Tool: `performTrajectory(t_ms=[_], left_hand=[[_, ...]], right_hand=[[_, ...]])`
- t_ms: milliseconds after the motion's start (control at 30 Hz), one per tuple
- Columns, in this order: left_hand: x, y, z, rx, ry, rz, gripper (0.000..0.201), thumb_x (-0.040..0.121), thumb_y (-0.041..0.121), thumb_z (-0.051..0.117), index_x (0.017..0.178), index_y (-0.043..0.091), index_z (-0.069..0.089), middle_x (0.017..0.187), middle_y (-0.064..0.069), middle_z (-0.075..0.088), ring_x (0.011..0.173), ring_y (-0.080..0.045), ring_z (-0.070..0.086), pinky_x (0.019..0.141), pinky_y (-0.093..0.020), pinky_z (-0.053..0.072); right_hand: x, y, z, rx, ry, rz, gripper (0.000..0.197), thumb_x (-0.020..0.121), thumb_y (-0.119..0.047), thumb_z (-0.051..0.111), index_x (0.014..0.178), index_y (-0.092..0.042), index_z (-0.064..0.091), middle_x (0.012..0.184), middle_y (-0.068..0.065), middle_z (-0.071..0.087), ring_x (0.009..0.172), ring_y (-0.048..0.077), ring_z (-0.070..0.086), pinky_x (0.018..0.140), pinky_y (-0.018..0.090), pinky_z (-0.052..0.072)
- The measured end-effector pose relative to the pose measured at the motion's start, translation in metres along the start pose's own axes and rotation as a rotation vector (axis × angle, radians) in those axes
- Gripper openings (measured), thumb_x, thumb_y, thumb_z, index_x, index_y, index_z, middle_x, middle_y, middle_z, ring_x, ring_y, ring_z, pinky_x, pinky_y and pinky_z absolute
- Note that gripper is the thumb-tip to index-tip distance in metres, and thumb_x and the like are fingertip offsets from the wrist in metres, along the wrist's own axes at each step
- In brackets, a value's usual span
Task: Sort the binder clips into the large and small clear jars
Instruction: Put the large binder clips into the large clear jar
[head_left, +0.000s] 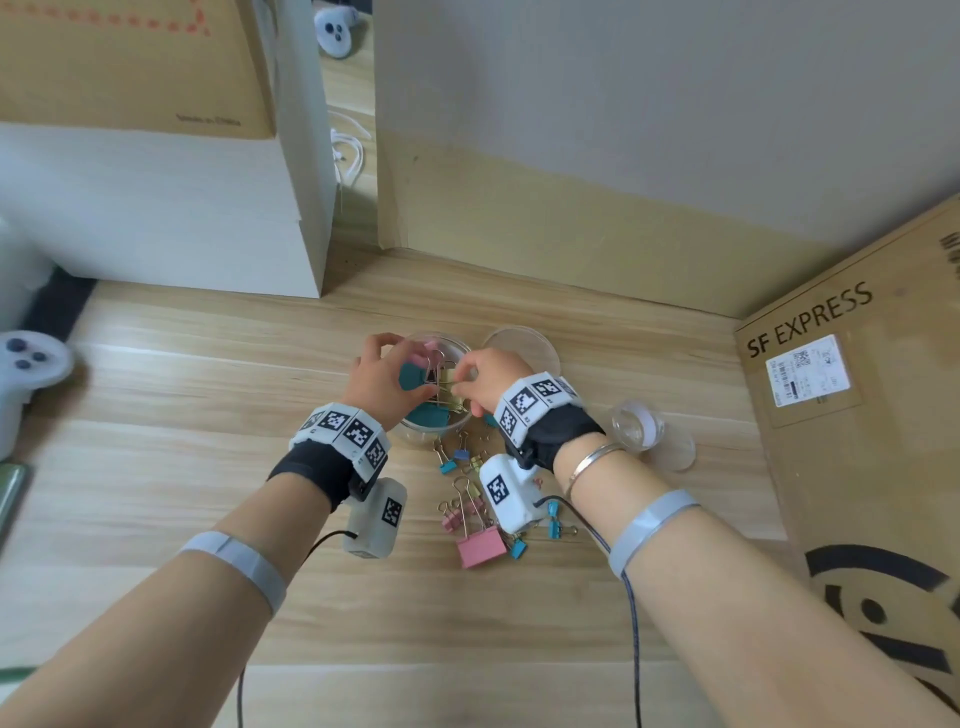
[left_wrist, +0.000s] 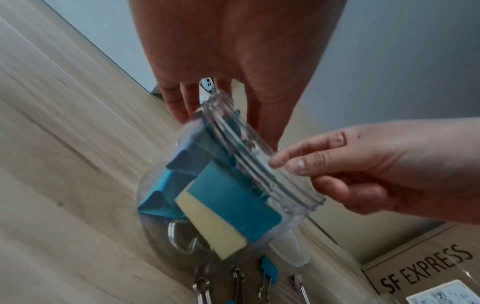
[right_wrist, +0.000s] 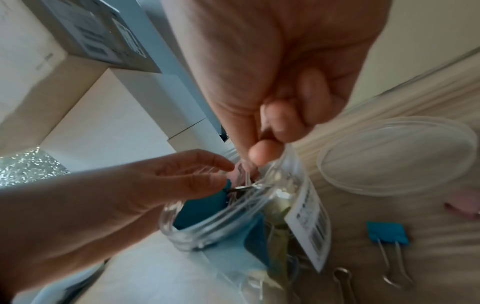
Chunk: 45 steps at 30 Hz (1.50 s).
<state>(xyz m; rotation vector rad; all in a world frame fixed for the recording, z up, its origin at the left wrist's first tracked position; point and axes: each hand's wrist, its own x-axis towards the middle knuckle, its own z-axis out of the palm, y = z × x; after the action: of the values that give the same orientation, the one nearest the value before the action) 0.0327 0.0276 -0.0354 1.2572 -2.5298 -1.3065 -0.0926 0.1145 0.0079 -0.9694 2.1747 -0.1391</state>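
The large clear jar (head_left: 415, 423) (left_wrist: 259, 179) stands mid-table with teal, pink and yellow clips inside. My left hand (head_left: 405, 366) (left_wrist: 223, 123) grips its rim, thumb over the mouth, fingers on the outer wall. My right hand (head_left: 460, 382) (right_wrist: 265, 142) pinches the wire handle of a yellow binder clip (head_left: 447, 375) at the jar's mouth. The small clear jar (head_left: 636, 423) stands to the right, open. Loose clips lie in front of the jar, among them a large pink clip (head_left: 480, 545) and a small blue clip (right_wrist: 388, 233).
The large jar's lid (head_left: 522, 345) (right_wrist: 397, 154) lies behind my right hand, and a smaller lid (head_left: 675, 452) lies by the small jar. An SF Express carton (head_left: 857, 415) walls off the right. A white box (head_left: 182, 208) stands back left, a white controller (head_left: 26, 364) at far left.
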Motion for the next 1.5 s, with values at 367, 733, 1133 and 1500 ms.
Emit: performTrajectory(t_ms=[367,733,1133,1500], left_hand=[[-0.007,0.009,0.011,0.239,0.079,0.042,0.042,0.085,0.014,0.056,0.126,0.022,0.05,0.143,-0.013,0.029,0.124,-0.039,0.035,0.105,-0.045,0.036],[-0.021,0.008,0.026,0.441,0.146,0.125,0.046,0.091,0.026,0.046,0.136,0.024,0.038,0.151,-0.018,0.021,0.131,-0.04,0.031,0.103,-0.051,0.035],[-0.022,0.008,0.022,0.396,0.131,0.112,0.05,0.091,0.019,0.044,0.139,0.025,0.034,0.151,-0.016,0.022,0.13,-0.041,0.031,0.103,-0.051,0.035],[-0.015,0.01,-0.002,0.112,0.131,0.03,0.057,0.086,-0.005,0.041,0.139,0.015,0.033,0.139,-0.013,0.048,0.122,-0.034,0.048,0.099,-0.043,0.042]], right_hand=[[-0.04,0.049,0.031,-0.014,-0.189,-0.109,0.019,0.088,-0.037,0.057,0.084,-0.02,0.062,0.07,-0.007,0.06,0.056,0.004,0.05,0.07,0.025,0.049],[-0.044,0.045,0.089,-0.613,-0.189,-0.052,0.06,0.076,-0.069,0.052,0.096,-0.013,0.062,0.098,0.008,0.064,0.093,0.027,0.061,0.071,0.032,0.046],[-0.045,0.044,0.047,-0.175,-0.201,-0.041,0.023,0.083,-0.031,0.063,0.091,-0.01,0.07,0.084,0.004,0.07,0.069,0.015,0.059,0.07,0.03,0.053],[-0.027,-0.025,-0.032,-0.555,0.08,-0.463,0.035,0.094,-0.031,0.047,0.127,-0.023,0.055,0.106,0.004,0.061,0.085,0.016,0.062,0.075,0.032,0.056]])
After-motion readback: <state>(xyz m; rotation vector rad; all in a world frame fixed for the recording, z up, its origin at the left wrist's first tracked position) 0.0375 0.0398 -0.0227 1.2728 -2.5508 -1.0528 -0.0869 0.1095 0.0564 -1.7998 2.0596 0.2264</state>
